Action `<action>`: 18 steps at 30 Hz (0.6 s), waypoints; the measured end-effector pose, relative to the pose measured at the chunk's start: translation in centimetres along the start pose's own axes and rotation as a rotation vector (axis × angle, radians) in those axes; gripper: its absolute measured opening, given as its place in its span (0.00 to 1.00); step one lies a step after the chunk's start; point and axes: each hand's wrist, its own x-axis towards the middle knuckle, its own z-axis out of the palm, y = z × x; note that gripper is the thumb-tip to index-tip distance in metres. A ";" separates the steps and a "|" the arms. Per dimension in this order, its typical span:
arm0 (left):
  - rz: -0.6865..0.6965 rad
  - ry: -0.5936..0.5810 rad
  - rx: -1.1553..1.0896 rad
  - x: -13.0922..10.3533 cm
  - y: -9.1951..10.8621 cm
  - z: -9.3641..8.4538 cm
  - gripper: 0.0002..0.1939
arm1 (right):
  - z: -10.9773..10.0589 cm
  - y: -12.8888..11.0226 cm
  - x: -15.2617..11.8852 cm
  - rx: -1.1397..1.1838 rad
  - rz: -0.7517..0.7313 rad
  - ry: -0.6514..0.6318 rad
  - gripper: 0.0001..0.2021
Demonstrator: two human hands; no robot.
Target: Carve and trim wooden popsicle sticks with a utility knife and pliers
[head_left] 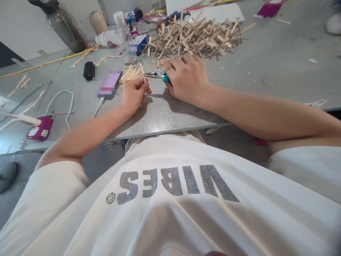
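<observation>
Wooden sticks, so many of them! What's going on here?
A person is working at a table. Their left hand pinches one wooden stick, and their right hand grips pliers with the tips right by that stick; whether they touch it is hard to tell. A big messy pile lies beyond the right hand, and a smaller bunch lies by the phone.

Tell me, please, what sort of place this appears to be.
Probably a craft workspace: there's a heap of wooden sticks, pliers in the right hand, and small scraps beside the heap.
</observation>
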 end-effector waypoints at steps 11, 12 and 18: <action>-0.055 -0.014 -0.041 0.3 0.5 -0.4 0.17 | 0.4 0.5 0.8 0.069 0.023 0.001 0.44; -0.076 -0.019 -0.051 0.5 0.5 -0.5 0.17 | 0.4 0.8 0.9 0.057 0.029 -0.001 0.43; -0.120 0.008 -0.035 1.6 0.4 -0.8 0.22 | -0.2 1.9 1.4 0.005 0.085 -0.055 0.34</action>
